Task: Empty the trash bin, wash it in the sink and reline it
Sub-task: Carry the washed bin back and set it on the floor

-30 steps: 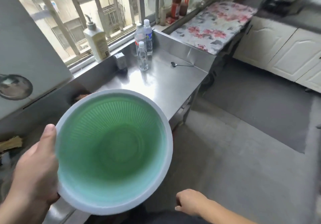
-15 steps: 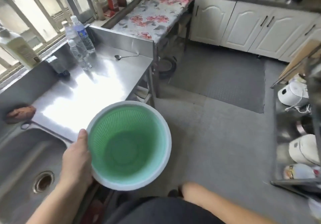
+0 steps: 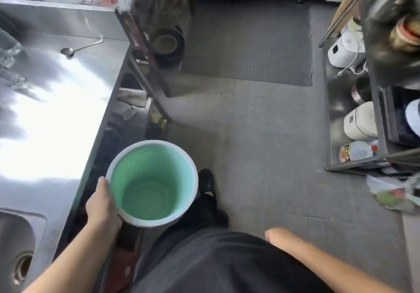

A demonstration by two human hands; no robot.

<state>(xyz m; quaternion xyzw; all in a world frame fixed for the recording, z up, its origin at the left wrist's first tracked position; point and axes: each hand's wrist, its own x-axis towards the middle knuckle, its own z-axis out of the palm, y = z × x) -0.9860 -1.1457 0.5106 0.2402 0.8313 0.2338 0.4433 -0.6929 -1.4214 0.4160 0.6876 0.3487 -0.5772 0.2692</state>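
One round green mesh plastic trash bin with a white rim (image 3: 151,184) hangs upright over the grey floor (image 3: 261,147), beside the steel counter (image 3: 52,115); nothing shows inside it. The left hand (image 3: 102,204) grips its rim, thumb on top. Of the right hand (image 3: 276,235) only a loosely curled, empty fist shows. A steel sink (image 3: 20,242) sits at lower left, cut off by the frame edge. A spoon (image 3: 78,48) lies on the counter.

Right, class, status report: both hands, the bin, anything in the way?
Left hand grips round green mesh bin by its white rim. Right hand loose, empty. Bin unlined, over floor beside steel counter.
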